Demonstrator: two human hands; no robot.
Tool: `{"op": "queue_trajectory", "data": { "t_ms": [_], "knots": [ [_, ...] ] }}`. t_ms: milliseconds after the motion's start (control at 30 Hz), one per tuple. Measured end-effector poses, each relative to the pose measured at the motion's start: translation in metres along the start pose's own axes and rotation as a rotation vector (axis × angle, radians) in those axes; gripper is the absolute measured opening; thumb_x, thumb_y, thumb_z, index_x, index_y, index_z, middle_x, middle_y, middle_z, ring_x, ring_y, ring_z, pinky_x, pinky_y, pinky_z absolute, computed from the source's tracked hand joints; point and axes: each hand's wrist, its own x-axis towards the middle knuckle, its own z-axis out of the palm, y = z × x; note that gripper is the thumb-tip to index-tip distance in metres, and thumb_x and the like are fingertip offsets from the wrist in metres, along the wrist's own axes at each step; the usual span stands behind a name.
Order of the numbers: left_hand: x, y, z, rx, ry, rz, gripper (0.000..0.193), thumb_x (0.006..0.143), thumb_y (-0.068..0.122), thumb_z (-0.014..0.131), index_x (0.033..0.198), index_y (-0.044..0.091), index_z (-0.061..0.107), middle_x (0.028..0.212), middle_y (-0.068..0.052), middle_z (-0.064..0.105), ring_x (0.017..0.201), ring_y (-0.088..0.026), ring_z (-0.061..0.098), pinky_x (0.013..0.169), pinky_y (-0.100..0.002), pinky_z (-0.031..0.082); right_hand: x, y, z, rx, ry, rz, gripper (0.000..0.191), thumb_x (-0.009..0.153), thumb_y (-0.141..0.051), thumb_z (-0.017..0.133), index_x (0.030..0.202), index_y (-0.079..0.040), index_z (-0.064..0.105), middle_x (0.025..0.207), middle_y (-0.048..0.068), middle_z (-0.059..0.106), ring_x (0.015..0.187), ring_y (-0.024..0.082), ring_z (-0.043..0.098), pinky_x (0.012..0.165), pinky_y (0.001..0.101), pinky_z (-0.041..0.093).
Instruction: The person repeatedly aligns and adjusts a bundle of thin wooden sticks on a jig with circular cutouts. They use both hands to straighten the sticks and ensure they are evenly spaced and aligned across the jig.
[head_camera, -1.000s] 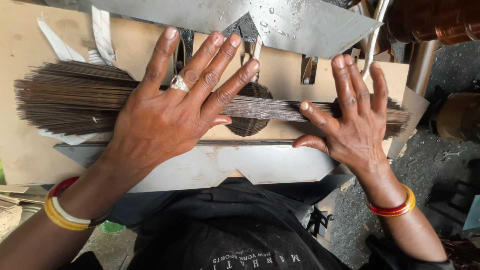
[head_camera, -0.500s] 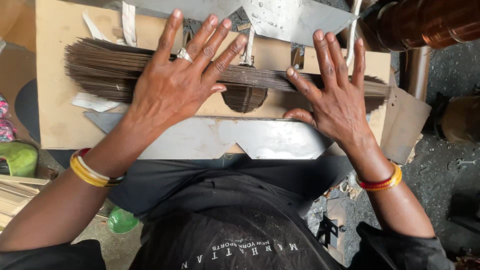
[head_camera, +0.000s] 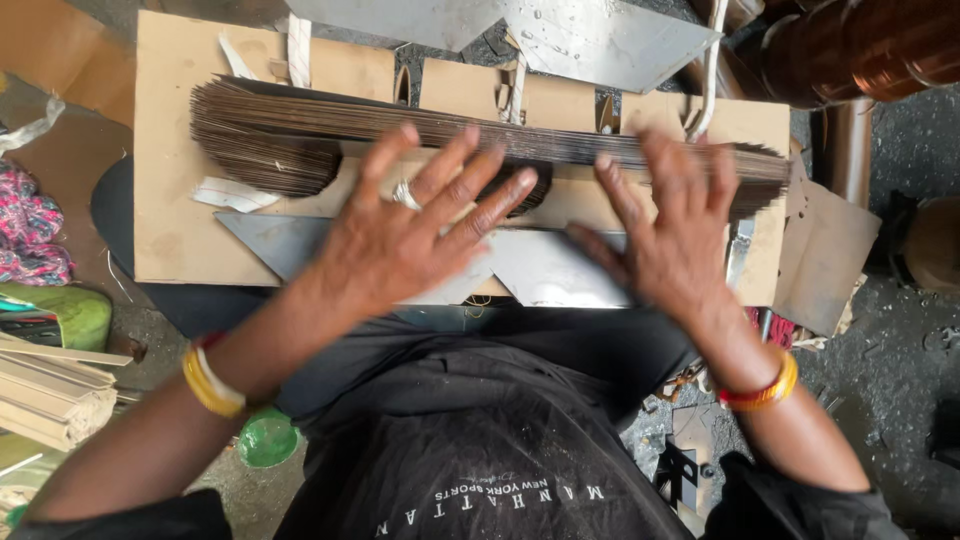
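1. Head view: both hands lie palm-down, fingers spread, over a long bundle of thin dark sticks (head_camera: 300, 125) that runs across a cardboard sheet (head_camera: 165, 200).
2. Left hand (head_camera: 400, 235), blurred, wears a ring; its fingertips reach the sticks near the bundle's middle. It grips nothing.
3. Right hand (head_camera: 670, 230), also blurred, is splayed flat, fingertips on the bundle's right part, pinching nothing.
4. Metal plate (head_camera: 270, 240) lies on the cardboard just under both palms; another metal sheet (head_camera: 600, 35) sits beyond the sticks.
5. Bangles circle each wrist.
6. Left of the cardboard: patterned cloth (head_camera: 30, 225) and pale wooden slats (head_camera: 50, 390).
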Motion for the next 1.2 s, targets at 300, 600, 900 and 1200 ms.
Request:
{"op": "queue_trajectory", "data": {
  "t_ms": [300, 600, 900, 1200],
  "knots": [
    [-0.024, 0.042, -0.002, -0.562, -0.325, -0.536, 0.076, 0.069, 0.033, 0.087, 0.129, 0.000, 0.055, 0.131, -0.016, 0.051, 0.129, -0.034, 0.046, 0.110, -0.049, 0.034, 0.001, -0.078, -0.008, 0.436, -0.242, 0.248, 0.083, 0.070, -0.040, 0.088, 0.134, 0.002, 0.057, 0.125, 0.020, 0.055, 0.109, 0.039, 0.052, 0.094, 0.0492, 0.046],
    [-0.025, 0.043, -0.002, -0.536, -0.311, -0.529, 0.080, 0.065, 0.034, 0.090, 0.128, 0.000, 0.056, 0.129, -0.014, 0.050, 0.126, -0.034, 0.046, 0.108, -0.050, 0.034, 0.010, -0.073, -0.013, 0.563, -0.252, 0.321, 0.076, 0.063, -0.031, 0.089, 0.129, 0.002, 0.068, 0.116, 0.017, 0.059, 0.107, 0.035, 0.054, 0.093, 0.0448, 0.047],
    [-0.036, 0.049, -0.006, -0.343, -0.184, -0.422, 0.067, 0.084, 0.040, 0.079, 0.133, 0.002, 0.055, 0.130, -0.015, 0.056, 0.118, -0.028, 0.052, 0.098, -0.048, 0.037, -0.003, -0.088, -0.022, 0.325, -0.034, 0.277, 0.071, 0.076, -0.038, 0.091, 0.128, 0.000, 0.061, 0.125, 0.020, 0.057, 0.114, 0.038, 0.051, 0.096, 0.0498, 0.041],
    [-0.071, 0.032, 0.015, -0.020, 0.116, -0.059, 0.040, 0.115, 0.037, 0.063, 0.143, 0.008, 0.060, 0.110, -0.004, 0.060, 0.109, -0.017, 0.057, 0.092, -0.037, 0.036, -0.048, -0.050, 0.010, 0.198, -0.135, 0.178, 0.021, 0.095, -0.027, 0.082, 0.103, -0.009, 0.076, 0.079, 0.000, 0.067, 0.063, 0.009, 0.059, 0.063, 0.0258, 0.042]
  ]
}}
